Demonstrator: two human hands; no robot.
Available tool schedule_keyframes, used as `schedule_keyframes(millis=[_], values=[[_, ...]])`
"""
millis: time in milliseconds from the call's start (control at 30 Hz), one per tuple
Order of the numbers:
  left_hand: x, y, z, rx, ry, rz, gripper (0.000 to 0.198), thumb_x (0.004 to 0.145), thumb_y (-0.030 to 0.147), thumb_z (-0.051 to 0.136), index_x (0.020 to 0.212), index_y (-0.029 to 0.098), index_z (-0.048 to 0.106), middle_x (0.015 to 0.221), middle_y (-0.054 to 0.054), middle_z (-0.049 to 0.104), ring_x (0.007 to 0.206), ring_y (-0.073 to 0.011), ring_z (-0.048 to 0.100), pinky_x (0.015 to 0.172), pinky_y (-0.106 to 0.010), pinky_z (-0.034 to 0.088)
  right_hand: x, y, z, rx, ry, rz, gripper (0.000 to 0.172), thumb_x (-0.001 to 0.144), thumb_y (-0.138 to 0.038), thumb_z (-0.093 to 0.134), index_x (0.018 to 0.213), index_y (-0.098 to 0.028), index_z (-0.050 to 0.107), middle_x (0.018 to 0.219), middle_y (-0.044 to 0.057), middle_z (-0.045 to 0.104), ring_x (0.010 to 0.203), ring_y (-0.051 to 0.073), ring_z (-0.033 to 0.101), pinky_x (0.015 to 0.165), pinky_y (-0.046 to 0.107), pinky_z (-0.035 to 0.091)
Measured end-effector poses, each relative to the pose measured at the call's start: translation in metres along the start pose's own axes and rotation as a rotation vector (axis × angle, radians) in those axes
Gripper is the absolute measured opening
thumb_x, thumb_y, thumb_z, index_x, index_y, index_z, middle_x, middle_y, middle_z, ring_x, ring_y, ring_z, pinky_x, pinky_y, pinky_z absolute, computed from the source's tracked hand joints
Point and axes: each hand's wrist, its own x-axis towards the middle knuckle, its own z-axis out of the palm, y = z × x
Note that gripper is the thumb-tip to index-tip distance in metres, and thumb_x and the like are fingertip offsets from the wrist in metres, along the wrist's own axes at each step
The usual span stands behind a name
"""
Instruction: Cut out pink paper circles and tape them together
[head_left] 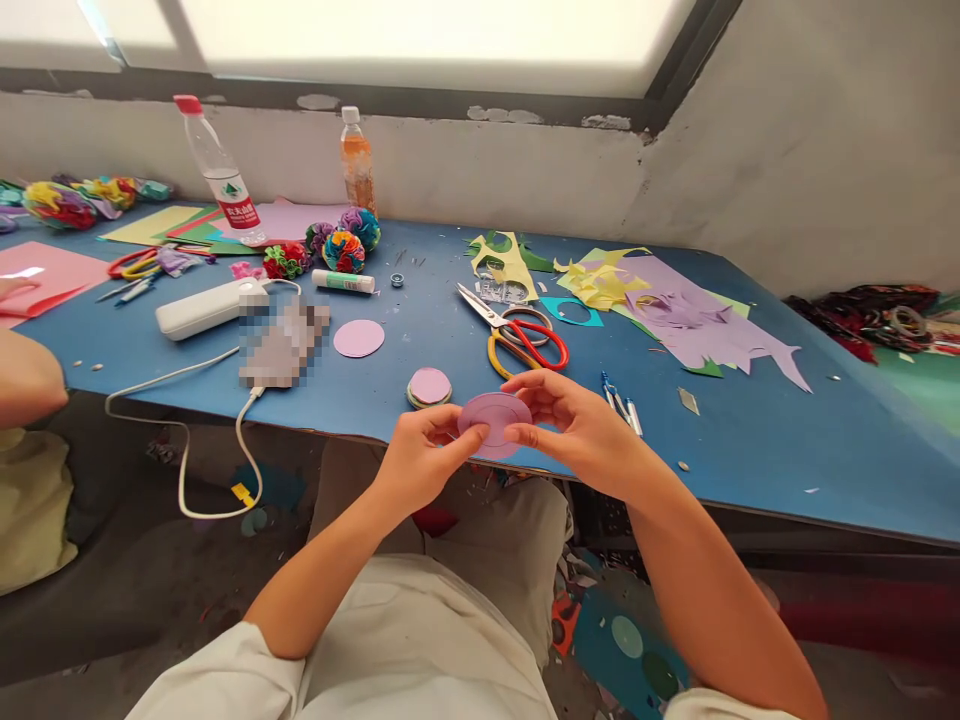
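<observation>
My left fingers (431, 422) and right fingers (547, 383) pinch opposite sides of the round purple paper disc (495, 412) at the near edge of the blue table (787, 440), likely for steadiness. Red-and-yellow-handled steel scissors (493, 320) lie beyond, handily near.

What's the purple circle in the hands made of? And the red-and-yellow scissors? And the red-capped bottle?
Purple circle: probably matte paper or thin card, being flat and thin-edged.
Scissors: the blades look like metal, silvery and shiny; the red and yellow handles seem coated in smooth plastic or rubber.
Bottle: likely clear, glossy plastic, since it's see-through; glass can't be ruled out.
</observation>
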Motion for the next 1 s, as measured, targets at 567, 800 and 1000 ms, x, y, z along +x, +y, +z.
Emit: schedule_keyframes(millis=[567, 800, 1000], values=[[0.000, -0.013, -0.019, -0.102, 0.210, -0.032, 0.021, 0.070, 0.035, 0.072, 0.075, 0.015, 0.075, 0.069, 0.000, 0.067, 0.069, -0.0127, 0.055, 0.066, -0.022, 0.045, 0.079, 0.028, -0.034, -0.815, 0.230, 0.210, 0.038, 0.085, -0.036, 0.056, 0.114, -0.013, 0.065, 0.112, 0.014, 0.066, 0.101, 0.026, 0.062, 0.081, 0.035, 0.048], [0.004, -0.017, -0.019, -0.406, 0.373, 0.000, 0.021, 0.061, 0.034, 0.079, 0.068, 0.015, 0.075, 0.065, 0.000, 0.066, 0.064, -0.0111, 0.053, 0.062, -0.022, 0.045, 0.105, 0.053, -0.048, -1.071, 0.249, 0.332, 0.038, 0.085, -0.035, 0.058, 0.113, -0.011, 0.064, 0.109, 0.017, 0.067, 0.096, 0.029, 0.062, 0.071, 0.033, 0.044], [0.001, -0.013, -0.024, -0.503, 0.566, 0.115, 0.017, 0.062, 0.033, 0.078, 0.066, 0.017, 0.075, 0.063, 0.001, 0.064, 0.064, -0.0101, 0.053, 0.062, -0.021, 0.045, 0.097, 0.044, -0.036, -1.176, 0.170, 0.374, 0.041, 0.086, -0.048, 0.055, 0.091, -0.010, 0.068, 0.093, 0.020, 0.068, 0.085, 0.030, 0.064, 0.063, 0.033, 0.040]])
